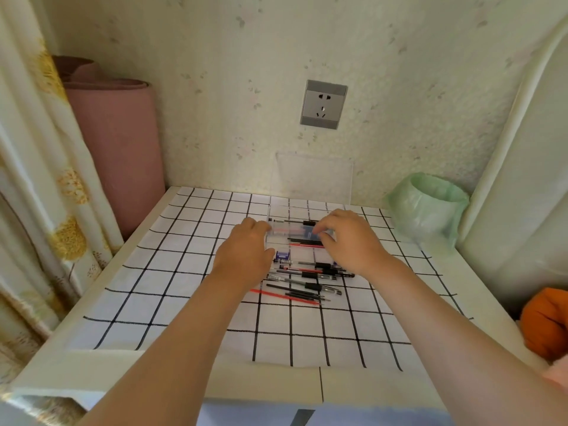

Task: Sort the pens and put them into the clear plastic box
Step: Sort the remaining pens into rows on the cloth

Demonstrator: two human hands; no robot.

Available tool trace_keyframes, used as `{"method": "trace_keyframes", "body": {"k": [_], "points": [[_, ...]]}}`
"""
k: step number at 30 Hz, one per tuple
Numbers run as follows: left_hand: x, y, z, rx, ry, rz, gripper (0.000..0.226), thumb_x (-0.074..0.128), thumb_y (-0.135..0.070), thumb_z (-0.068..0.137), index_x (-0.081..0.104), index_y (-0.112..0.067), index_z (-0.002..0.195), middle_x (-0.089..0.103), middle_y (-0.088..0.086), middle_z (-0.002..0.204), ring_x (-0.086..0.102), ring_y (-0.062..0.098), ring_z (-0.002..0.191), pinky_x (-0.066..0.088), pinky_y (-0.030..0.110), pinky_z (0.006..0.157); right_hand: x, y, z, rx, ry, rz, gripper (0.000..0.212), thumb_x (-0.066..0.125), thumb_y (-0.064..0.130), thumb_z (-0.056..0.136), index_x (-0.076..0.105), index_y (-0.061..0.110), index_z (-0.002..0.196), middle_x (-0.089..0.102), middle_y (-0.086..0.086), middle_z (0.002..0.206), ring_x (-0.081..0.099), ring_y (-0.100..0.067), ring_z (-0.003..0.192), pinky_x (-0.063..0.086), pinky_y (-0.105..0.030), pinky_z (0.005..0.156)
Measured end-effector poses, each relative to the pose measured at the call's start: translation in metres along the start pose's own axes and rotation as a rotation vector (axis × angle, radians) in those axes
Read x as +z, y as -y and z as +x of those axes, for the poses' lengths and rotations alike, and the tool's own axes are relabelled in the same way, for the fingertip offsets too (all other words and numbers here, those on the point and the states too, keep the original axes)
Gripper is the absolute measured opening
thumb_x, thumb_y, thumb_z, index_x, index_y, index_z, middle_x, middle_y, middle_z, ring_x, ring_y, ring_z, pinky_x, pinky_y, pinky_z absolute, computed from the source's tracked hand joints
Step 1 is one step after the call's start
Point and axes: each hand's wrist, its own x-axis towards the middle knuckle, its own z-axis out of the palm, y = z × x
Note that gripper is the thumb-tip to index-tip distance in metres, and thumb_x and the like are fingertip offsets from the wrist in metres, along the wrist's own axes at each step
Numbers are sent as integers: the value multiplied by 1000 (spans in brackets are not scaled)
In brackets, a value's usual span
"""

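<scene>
Filling underway: clear plastic box (302, 256) on checked cloth (190, 272), few pens (304, 241) inside, loose pens (302, 285) heaped just in front. Left hand (246, 253) grips its left wall; right hand (349, 241) dips curled fingers inside (pinching a pen? cannot tell). Next, probably: fetch from the heap.

The box (295, 229) is sitting on the cloth (184, 272) toward the far side of the table (264, 382), with pens (304, 241) lying inside it. Loose pens (307, 285) are lying just near of it. The left hand (246, 250) is gripping its left end, and the right hand (347, 241) is reaching over its right end. A lid (313, 176) is leaning against the wall behind the box, and a bin (427, 207) is standing at the far right.
</scene>
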Motion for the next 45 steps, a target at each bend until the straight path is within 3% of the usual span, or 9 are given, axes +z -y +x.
{"method": "trace_keyframes", "body": {"k": [4,10,15,20,24,27,33,38,45], "points": [[-6,-6,-5,90,25,-32,25,60,-28,94,58,-27,119,53,-6,114,51,11,105,47,25,81,-19,19,-21,-29,238,79,17,64,21,89,73,31,99,66,15,92,55,2,71,46,-24,68],[-2,-15,-19,161,259,4,21,64,-29,91,68,-31,112,61,-9,112,58,12,102,53,34,90,-21,20,-46,29,461,-55,19,68,34,85,72,34,103,66,18,89,59,-3,83,45,-22,70],[0,-23,-26,226,266,53,33,61,-34,92,61,-30,124,59,-7,114,52,12,106,48,30,91,-19,14,-57,1,451,-87,26,66,36,89,70,31,114,67,11,102,59,-8,89,43,-24,72],[3,-31,-27,306,240,53,34,59,-35,93,60,-31,126,59,-9,114,51,10,107,46,27,90,-24,12,-60,2,368,-68,23,54,27,92,73,28,104,66,8,95,60,-14,87,51,-30,74],[1,-40,-24,292,282,51,25,54,-35,97,64,-31,119,64,-8,105,58,11,93,51,30,81,-30,14,-60,5,359,-7,23,54,26,91,70,26,108,65,7,101,60,-15,91,52,-34,79],[-1,-45,-23,289,363,60,19,53,-35,97,66,-32,110,62,-8,92,56,10,79,48,27,70,-30,17,-63,-9,413,-30,23,52,29,91,67,27,109,63,6,99,58,-16,89,48,-31,73],[-6,-46,-25,251,510,-35,15,54,-33,98,67,-30,105,66,-4,90,62,15,80,54,34,76,-27,25,-66,-26,568,23,21,42,30,102,56,25,89,61,-1,85,59,-22,80,45,-36,68],[-9,-41,-29,249,507,-94,11,52,-28,99,59,-34,93,60,-8,80,55,9,69,46,23,64,-24,31,-68,-12,579,72,22,39,21,104,59,14,100,56,2,80,53,-18,73,37,-25,58],[-13,-35,-30,219,537,-159,13,50,-26,100,61,-30,94,59,-8,77,48,3,60,39,18,59,-24,39,-66,-19,569,64,27,36,29,105,58,13,100,53,3,76,49,-15,68,34,-25,55]]}}
